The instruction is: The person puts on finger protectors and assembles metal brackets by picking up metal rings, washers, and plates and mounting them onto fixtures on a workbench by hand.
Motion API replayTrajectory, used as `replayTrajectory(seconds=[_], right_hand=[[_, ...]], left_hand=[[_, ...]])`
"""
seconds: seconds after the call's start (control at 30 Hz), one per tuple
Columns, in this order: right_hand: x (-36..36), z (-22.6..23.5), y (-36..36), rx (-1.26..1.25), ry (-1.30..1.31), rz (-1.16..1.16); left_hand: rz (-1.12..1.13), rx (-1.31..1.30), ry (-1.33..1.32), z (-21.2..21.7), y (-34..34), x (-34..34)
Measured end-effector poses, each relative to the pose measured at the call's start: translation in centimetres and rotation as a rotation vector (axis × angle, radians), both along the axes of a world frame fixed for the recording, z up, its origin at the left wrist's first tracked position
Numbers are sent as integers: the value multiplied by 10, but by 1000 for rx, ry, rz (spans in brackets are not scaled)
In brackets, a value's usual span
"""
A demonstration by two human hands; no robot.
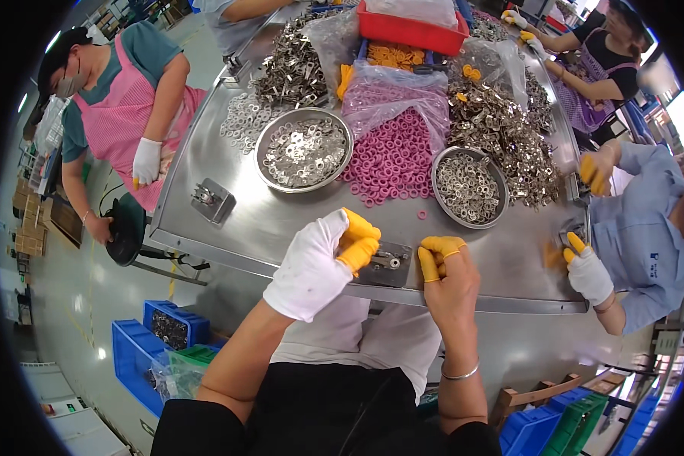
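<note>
Item: metal fixture [391,264], left side partly covered by gloved fingers; its small fittings hard to make out. Left hand [308,264], white glove, yellow fingertips: curled inward, grip drawn together; whether it pinches anything, cannot tell. Right hand [451,272], yellow finger covers: thumb and forefinger bent close; contents likewise indiscernible. Placement: fixture on worktop [501,270] near edge, between both grips, just beside left fingertips.

Left hand [311,262] curled inward, right hand [454,277] half-curled, forearms [245,351] outstretched
</note>
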State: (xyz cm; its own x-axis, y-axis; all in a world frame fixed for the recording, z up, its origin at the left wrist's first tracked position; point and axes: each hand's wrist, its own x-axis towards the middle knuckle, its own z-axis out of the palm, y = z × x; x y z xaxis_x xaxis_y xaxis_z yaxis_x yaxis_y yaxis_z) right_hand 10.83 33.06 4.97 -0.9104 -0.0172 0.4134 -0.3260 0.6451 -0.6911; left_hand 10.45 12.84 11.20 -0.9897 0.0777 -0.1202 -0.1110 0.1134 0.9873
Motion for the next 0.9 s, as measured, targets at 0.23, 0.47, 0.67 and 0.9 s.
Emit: replayTrajectory(seconds=[0.23,0.47,0.67,0.9], right_hand=[[5,15,-2,-308,-275,35],[11,16,-19,-761,-333,277],[12,18,-22,-606,-325,233],[13,26,-20,-181,-148,266]], left_hand=[[-87,-262,51,9,2,-1],[-222,-640,248,-4,13,-14],[-232,-611,151,-18,14,-15],[6,-548,528,-21,-36,-14]])
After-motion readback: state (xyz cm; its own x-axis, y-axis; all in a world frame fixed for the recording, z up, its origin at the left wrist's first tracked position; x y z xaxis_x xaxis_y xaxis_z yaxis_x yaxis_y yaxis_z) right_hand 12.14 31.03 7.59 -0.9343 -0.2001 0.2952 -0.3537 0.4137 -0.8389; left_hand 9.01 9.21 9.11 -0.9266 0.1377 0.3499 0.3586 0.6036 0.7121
